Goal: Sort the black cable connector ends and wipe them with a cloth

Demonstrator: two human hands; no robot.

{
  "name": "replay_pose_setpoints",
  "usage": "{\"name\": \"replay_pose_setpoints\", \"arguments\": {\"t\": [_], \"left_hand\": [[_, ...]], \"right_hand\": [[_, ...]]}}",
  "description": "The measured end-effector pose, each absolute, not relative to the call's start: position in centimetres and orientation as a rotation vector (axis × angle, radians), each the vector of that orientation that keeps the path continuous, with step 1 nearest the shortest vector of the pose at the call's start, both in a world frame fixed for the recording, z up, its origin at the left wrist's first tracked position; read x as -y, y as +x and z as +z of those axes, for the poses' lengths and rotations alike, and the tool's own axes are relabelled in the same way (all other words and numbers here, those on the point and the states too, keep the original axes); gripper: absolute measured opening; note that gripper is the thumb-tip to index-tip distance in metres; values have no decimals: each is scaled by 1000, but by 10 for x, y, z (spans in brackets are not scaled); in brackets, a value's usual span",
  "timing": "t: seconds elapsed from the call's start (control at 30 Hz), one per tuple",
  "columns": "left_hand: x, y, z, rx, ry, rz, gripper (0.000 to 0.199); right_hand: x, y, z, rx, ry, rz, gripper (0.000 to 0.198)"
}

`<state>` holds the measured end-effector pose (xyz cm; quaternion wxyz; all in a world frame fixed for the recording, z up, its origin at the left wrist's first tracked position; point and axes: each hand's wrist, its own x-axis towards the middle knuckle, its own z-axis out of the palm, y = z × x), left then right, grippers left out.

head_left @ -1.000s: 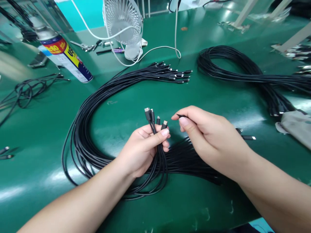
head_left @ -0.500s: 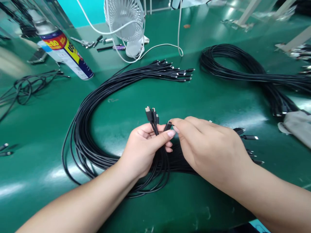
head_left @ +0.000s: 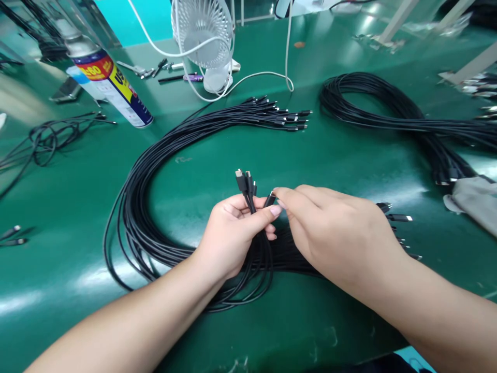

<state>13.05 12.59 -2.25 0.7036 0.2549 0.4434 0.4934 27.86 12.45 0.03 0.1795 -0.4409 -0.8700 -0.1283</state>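
Observation:
Several black USB cables are closed in my left hand, their metal-tipped plugs pointing up above the fingers. One more plug leans right, between my left thumb and fingers. At that plug's metal tip, the thumb and index finger of my right hand are pinched together; the fingertips partly hide it. The cable lengths hang below my left hand, over a large curved bundle of black cables lying on the green table. Some of the bundle's plugs show beyond my right hand.
A spray can stands at the back left, near a white fan with a white cord. Another coiled cable bundle lies at the back right beside a grey cloth. Loose cables lie at the left.
The view has shifted slightly, so things on the left sit a little further right. Both hands keep nearly the same pose, with the right fingertips still at the leaning plug.

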Motion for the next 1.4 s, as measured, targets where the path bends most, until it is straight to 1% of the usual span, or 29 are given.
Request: {"name": "replay_pose_setpoints", "arguments": {"t": [1.07, 1.4], "left_hand": [[-127, 128, -24, -1053, 599, 1060, 22], [-127, 127, -25, -1053, 642, 1041, 17]], "right_hand": [[-126, 285, 4, 2469, -1283, -259, 35], [-125, 287, 3, 2464, -1275, -270, 34]]}}
